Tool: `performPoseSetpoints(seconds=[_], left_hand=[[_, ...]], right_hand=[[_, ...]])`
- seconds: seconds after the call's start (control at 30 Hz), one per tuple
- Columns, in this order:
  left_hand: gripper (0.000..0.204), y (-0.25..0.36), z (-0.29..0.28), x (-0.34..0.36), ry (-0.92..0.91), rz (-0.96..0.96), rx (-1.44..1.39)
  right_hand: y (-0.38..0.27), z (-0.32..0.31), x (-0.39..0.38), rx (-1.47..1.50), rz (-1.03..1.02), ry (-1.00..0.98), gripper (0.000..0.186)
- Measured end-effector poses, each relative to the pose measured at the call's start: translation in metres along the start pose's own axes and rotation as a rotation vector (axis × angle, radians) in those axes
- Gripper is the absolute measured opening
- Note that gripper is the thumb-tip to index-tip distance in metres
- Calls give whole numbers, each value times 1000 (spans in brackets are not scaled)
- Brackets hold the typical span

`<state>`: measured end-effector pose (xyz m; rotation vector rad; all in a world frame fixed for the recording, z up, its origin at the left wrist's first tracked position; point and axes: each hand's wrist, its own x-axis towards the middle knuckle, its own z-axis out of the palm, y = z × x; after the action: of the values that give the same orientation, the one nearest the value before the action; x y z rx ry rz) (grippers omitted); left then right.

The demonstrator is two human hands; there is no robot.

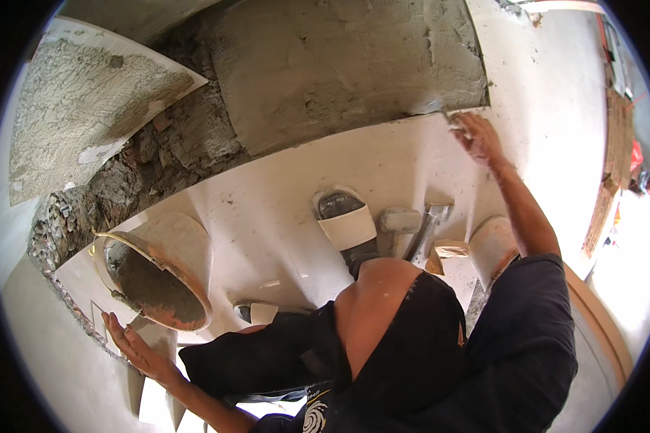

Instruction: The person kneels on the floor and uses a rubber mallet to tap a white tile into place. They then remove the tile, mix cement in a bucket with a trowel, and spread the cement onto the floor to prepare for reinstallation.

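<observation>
A bed of wet grey mortar [347,65] covers the floor ahead of me, with a straight right edge. At its near right edge, my right hand [478,137] is closed round what looks like a trowel [432,108]; the handle is mostly hidden and the blade touches the mortar's border. My left hand [139,351] is held out at the lower left with its fingers apart and nothing in it. Just beyond that hand, a bucket [201,245] of grey mortar leans toward me. Farther left, a tile [87,119] stands tilted, its visible face coated with mortar.
Rough broken rubble [133,173] runs between the tile and the mortar bed. Pale floor tiles [267,195] lie under my sandalled feet. Near my knee are a mallet [399,220], a hammer [427,229] and a second bucket [490,245]. Flattened cardboard [615,144] lies at the far right.
</observation>
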<state>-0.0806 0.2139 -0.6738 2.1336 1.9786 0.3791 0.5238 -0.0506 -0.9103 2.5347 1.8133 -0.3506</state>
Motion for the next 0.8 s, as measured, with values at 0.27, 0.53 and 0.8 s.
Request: performPoseSetpoints(seconds=[0.27, 0.53, 0.8], left_hand=[[48, -9, 2, 6, -26, 25, 71], [52, -43, 11, 13, -129, -112, 48], [52, 28, 1, 5, -246, -303, 222]], right_hand=[[-9, -19, -4, 334, 279, -15, 31], [-3, -15, 50, 227, 317, -237, 45], [35, -43, 33, 539, 699, -210, 48]])
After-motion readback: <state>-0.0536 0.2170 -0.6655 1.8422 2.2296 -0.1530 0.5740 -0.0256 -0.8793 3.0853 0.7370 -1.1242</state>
